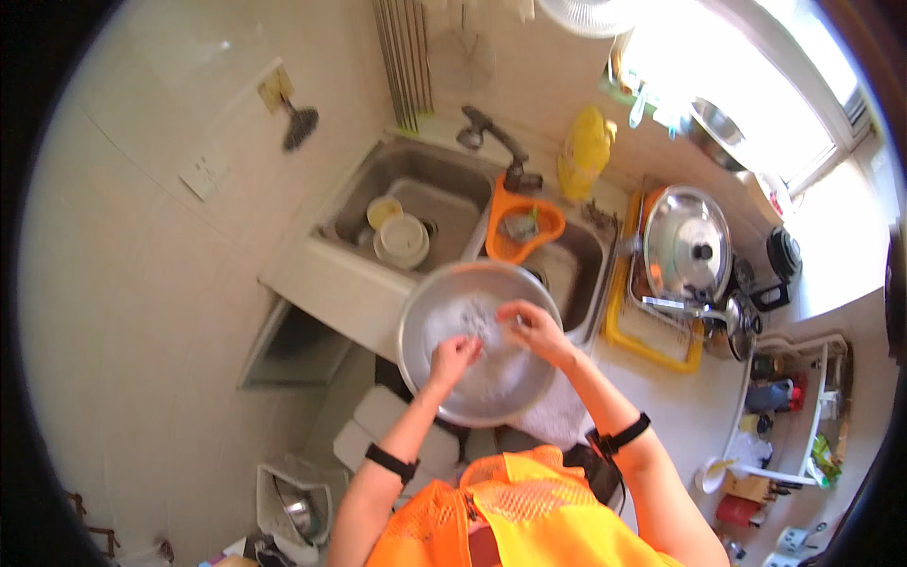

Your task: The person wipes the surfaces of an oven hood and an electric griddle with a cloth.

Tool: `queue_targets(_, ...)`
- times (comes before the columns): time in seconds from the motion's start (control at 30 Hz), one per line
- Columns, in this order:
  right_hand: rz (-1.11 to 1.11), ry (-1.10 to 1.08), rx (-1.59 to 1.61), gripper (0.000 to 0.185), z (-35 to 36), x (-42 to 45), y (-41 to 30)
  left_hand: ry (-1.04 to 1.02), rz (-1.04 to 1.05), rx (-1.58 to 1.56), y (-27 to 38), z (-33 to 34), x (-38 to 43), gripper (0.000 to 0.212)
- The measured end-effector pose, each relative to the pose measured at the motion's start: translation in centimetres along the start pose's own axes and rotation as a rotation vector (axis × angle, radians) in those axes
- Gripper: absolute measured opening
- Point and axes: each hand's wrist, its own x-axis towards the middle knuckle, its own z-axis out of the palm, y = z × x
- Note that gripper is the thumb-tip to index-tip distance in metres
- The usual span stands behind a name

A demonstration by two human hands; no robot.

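Note:
A wide round metal basin [411, 340] is in front of me, overlapping the front of the counter and sink. Its inside looks pale and shiny, with small dark marks near the middle that are too blurred to name. My left hand [453, 360] is over the basin with its fingers curled together; whether something small is between them is hidden. Over the basin's right side is my right hand [535, 332], fingers bent and apart, with nothing visible in them.
Bowls [402, 239] sit in the left sink bowl [453, 191]. An orange strainer basket [499, 241] is beside the dark faucet [521, 173]. A yellow bottle [587, 152] stands behind. To the right are a metal pan lid [687, 244], a yellow tray [616, 319] and a white rack [815, 411].

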Motion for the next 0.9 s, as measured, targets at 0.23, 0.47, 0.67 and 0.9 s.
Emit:
queue_targets(0.23,-0.059,0.046,-0.182,0.048,1.8,-1.4,-2.8,0.062,-0.235,-0.386,6.0,1.5,-1.7,0.023)
queue_targets(0.47,-0.068,0.281,-0.766,0.043,-0.3,-2.5,-0.9,0.333,-0.008,0.126,4.5,-2.5,-1.3,0.025)
queue_targets(0.67,-0.206,0.286,-1.109,0.026,3.5,0.7,5.0,0.37,0.028,0.448,0.7,-0.5,-1.3,0.047)
queue_targets(0.9,-0.224,0.204,-1.204,0.007,3.2,1.2,5.7,0.268,-0.195,0.108,0.7,0.8,-2.4,0.049)
